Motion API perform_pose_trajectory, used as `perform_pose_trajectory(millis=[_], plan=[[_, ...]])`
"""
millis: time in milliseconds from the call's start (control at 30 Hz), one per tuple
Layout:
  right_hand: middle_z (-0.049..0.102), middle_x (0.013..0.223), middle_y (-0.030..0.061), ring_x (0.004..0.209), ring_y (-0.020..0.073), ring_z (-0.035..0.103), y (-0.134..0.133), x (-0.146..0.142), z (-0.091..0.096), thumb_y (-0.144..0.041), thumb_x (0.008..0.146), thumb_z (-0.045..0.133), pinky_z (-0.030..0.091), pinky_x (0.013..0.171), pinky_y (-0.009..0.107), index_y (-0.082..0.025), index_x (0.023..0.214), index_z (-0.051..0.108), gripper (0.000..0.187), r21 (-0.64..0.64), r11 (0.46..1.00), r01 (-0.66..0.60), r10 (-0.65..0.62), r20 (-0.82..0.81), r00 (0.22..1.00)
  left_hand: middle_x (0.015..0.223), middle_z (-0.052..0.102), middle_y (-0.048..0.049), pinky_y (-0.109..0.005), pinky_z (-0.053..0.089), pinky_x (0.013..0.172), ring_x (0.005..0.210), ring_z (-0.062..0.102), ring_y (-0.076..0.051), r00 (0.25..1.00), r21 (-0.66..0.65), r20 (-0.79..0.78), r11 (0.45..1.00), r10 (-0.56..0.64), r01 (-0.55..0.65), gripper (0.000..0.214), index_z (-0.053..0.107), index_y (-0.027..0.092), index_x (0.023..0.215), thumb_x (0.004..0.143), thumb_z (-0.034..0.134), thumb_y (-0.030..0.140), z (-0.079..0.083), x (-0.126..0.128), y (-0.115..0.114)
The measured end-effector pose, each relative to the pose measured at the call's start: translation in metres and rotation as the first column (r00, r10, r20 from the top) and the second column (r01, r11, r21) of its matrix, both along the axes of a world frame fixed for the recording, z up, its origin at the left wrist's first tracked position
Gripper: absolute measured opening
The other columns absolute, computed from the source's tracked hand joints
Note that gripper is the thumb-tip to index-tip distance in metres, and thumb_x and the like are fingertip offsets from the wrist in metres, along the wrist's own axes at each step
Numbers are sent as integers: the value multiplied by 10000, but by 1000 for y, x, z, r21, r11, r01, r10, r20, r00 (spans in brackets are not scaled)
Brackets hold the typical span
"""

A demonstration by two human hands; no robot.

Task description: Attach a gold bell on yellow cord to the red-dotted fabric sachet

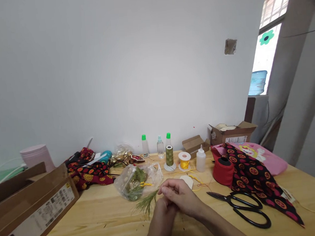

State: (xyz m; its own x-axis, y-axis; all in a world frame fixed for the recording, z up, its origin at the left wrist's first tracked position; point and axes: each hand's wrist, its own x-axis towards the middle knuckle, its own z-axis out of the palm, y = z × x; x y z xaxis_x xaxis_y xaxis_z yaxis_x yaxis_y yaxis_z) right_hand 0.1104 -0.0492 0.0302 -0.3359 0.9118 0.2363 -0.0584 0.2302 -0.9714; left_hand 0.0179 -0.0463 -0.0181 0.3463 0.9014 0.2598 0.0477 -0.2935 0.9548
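Observation:
My left hand (163,214) and my right hand (181,196) are pressed together above the wooden table, both closed. From between their fingers a green thread tassel (147,204) sticks out to the left, its loose strands fanned. The right fingers curl over the left hand, hiding the tassel's upper end. Just behind lies a clear plastic bag (121,181) with more green threads and a yellow cord in it. A pale flat piece (187,181) with yellow cord (196,180) lies beyond my right hand. Black-handled scissors (243,204) lie to the right.
Behind stand a green thread spool (169,157), a yellow cord spool (185,162), a white squeeze bottle (201,160) and small bottles by the wall. Red thread cone (223,171) and patterned cloth (256,175) sit right. A cardboard box (36,214) and red cloth (89,172) occupy the left.

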Motion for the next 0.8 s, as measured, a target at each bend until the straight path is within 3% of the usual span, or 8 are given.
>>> perform_pose_trajectory(millis=[100,233,333,433,500,567,633,800], plan=[[435,481,-45,425,77,390,3,-2,5,-494,676,523,295,410,179,-143,669,549,352,63,998,22,-26,59,998,851,666,-69,-311,425,790,836,571,-217,999,-4,31,1000,15,-15,271,644,123,876,671,470,150,-2,-2,4],[423,465,-49,418,78,381,8,-4,6,-476,684,512,277,388,174,-146,675,552,333,73,997,41,-47,92,995,852,660,-60,-313,424,786,776,576,-197,997,-28,25,996,-80,80,254,648,135,855,670,474,136,2,-3,5],[413,456,-53,407,75,375,10,-7,7,-473,676,527,277,386,175,-136,683,569,340,40,999,21,-27,137,990,843,651,-59,-305,413,790,788,565,-199,1000,-20,24,1000,-6,6,225,649,143,809,631,511,140,5,-1,8],[477,524,-26,473,92,433,10,1,15,-470,692,527,326,436,186,-124,753,616,363,65,994,-88,76,174,982,728,644,-57,-282,436,683,721,564,-201,995,-46,26,994,101,-100,152,645,142,706,579,589,205,3,-2,12],[572,692,16,639,132,522,10,15,21,-458,749,473,395,560,220,-148,890,616,369,125,980,-156,140,133,981,575,607,-35,-259,423,564,578,540,-167,998,-122,15,991,63,-60,176,633,131,624,598,600,302,0,-5,15],[592,934,53,891,172,519,11,34,22,-423,804,416,382,774,282,-176,975,587,346,222,974,-34,22,59,998,497,561,-9,-235,385,515,498,494,-125,999,-214,38,977,-3,11,277,623,116,600,623,589,390,-4,-9,17],[586,992,67,964,186,495,13,52,15,-385,821,410,338,856,325,-186,983,578,307,262,957,122,-151,94,984,497,549,3,-220,359,522,493,470,-102,995,-281,93,957,-43,68,333,623,107,623,613,603,440,-7,-12,18],[612,898,83,882,206,530,13,70,-30,-338,798,461,385,812,351,-172,883,623,247,306,935,180,-277,313,908,516,539,6,-211,330,523,501,448,-91,984,-296,144,945,-103,143,360,620,108,618,602,616,468,-6,-13,20]])
